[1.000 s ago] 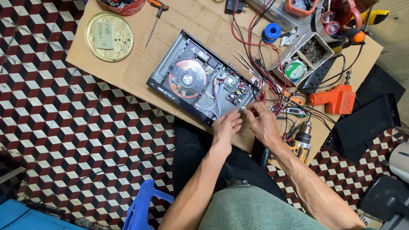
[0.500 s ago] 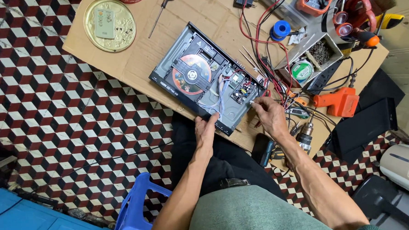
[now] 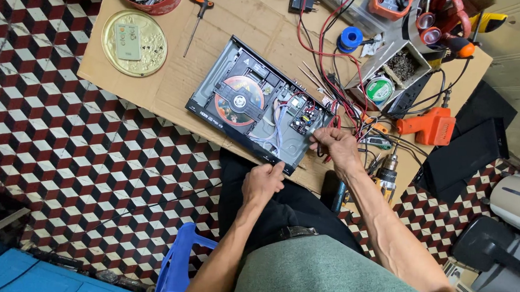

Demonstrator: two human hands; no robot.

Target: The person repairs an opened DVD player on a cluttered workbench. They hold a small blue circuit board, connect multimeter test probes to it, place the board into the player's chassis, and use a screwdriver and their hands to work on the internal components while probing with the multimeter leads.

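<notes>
An opened disc player (image 3: 258, 111), its cover off and an orange disc (image 3: 239, 100) showing, lies on the cardboard-covered table (image 3: 152, 86). The left hand (image 3: 263, 184) rests at the player's near edge, fingers loosely curled and holding nothing. The right hand (image 3: 337, 145) sits at the player's right corner, fingers pinched on red and black wires (image 3: 329, 122). An orange drill (image 3: 431, 125) lies further right.
</notes>
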